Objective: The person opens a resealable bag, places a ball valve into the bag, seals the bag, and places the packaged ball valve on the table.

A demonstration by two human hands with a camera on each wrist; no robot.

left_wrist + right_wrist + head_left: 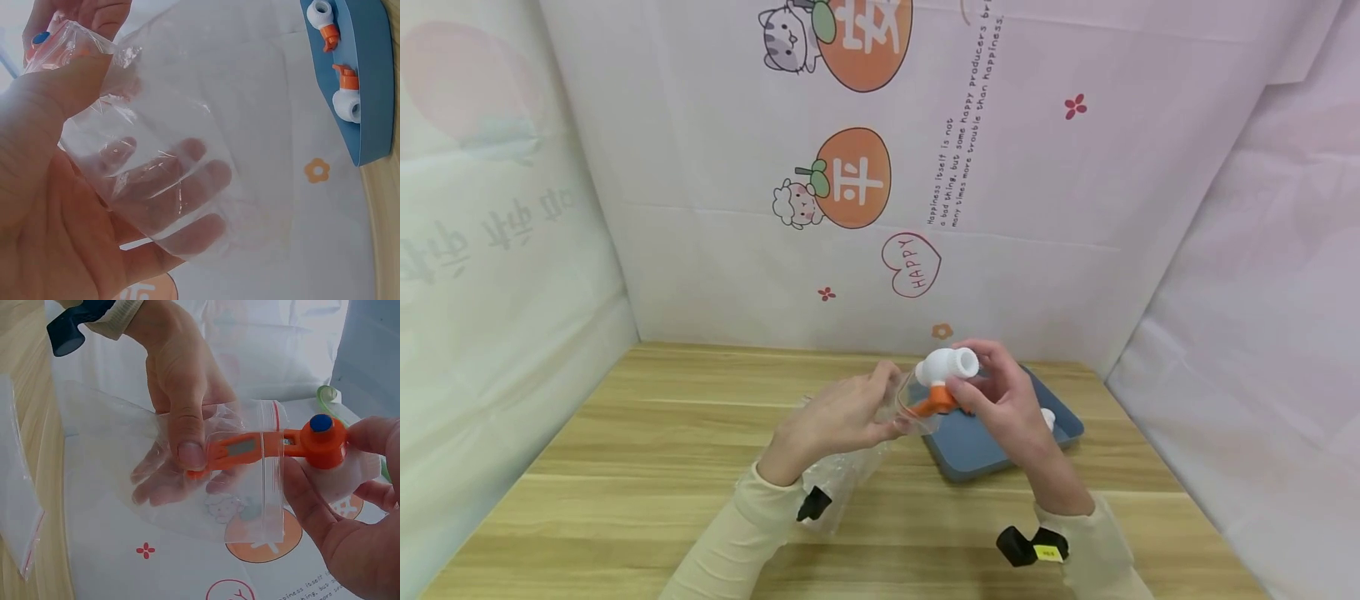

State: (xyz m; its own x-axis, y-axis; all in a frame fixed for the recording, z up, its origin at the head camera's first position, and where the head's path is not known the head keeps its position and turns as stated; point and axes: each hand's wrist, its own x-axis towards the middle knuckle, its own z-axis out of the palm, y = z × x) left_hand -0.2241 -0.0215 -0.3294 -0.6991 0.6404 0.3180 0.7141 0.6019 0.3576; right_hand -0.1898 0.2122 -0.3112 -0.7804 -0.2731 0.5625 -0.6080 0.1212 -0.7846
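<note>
A white plastic ball valve (942,365) with an orange lever handle is held in my right hand (1013,410), the fingers and thumb around its body. My left hand (838,412) holds a clear zip-lock bag (106,425) with a red line along its mouth. In the right wrist view, the orange handle (244,447) reaches through the bag's mouth, while the white body stays outside. The left thumb (189,434) presses over the handle's tip; the other fingers spread behind the clear plastic.
A blue tray (958,468) sits on the wooden table behind the right hand. Two more white-and-orange valves, an upper one (322,14) and a lower one (347,103), lie in it. Other clear bags (842,483) lie under the left forearm. Printed white cloth (737,275) encloses the table.
</note>
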